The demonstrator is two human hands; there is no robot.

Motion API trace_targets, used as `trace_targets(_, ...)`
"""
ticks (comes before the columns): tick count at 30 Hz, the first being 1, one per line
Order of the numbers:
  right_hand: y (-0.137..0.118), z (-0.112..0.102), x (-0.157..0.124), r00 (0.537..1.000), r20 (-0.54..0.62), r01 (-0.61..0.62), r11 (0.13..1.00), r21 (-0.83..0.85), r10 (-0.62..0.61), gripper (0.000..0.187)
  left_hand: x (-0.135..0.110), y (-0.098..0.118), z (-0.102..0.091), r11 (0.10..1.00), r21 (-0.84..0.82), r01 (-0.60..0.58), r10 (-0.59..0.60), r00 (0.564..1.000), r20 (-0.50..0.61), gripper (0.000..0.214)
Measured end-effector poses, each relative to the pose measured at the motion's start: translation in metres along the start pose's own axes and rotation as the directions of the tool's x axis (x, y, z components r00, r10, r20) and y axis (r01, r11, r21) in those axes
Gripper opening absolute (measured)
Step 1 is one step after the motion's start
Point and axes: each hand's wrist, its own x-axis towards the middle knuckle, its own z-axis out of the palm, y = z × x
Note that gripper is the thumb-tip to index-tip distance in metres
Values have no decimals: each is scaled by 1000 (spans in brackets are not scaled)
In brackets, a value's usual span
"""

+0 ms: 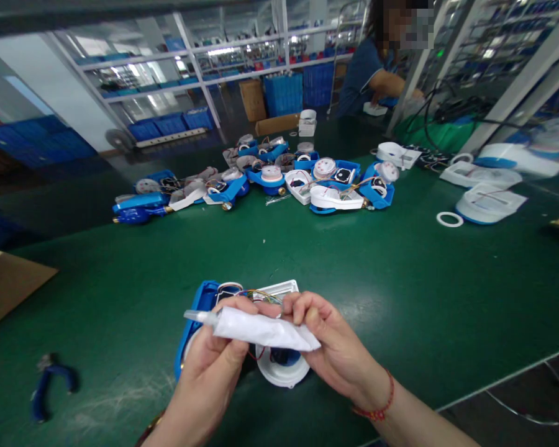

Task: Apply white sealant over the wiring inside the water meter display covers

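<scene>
A white squeeze tube (261, 329) with a clear nozzle pointing left lies across both my hands. My left hand (214, 366) is closed around its nozzle end, and my right hand (335, 347) pinches its flat tail end. Under the hands sits an opened blue and white water meter (205, 298) with coloured wires and a round white cover (284, 371), resting on the green table (400, 298).
A heap of blue and white meter parts (270, 177) lies across the table's middle. White covers (487, 202) and a white ring (449, 219) lie at right. Blue-handled pliers (51, 382) and a cardboard sheet (4, 285) are at left. Another person (372, 68) works at the far end.
</scene>
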Motion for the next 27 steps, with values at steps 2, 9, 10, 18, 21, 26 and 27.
trace_targets(2,2,2,-4,993,-8,-117,986,117,119,35,0,3,-4,994,113,-13,2,995,101,14)
trace_targets(9,-10,-5,-9,892,77,-440,818,372,445,26,14,19,4,916,371,-156,38,951,307,16)
trace_targets(10,-14,-6,-7,919,57,-384,859,338,389,21,19,21,6,900,399,-177,23,932,361,17)
trace_targets(18,-52,-26,4,984,-120,-114,985,127,129,18,54,20,-7,319,860,-398,-189,863,469,26)
trace_targets(21,-63,-41,1,976,-206,-79,995,-56,66,24,59,13,-28,171,864,-473,-275,820,503,8)
trace_targets(26,-68,-59,0,951,-307,-72,953,-294,-23,25,86,7,-51,100,807,-582,-367,733,573,21)
trace_targets(27,-68,-61,0,947,-318,-74,938,-340,-40,25,92,7,-53,122,793,-597,-395,704,591,16)
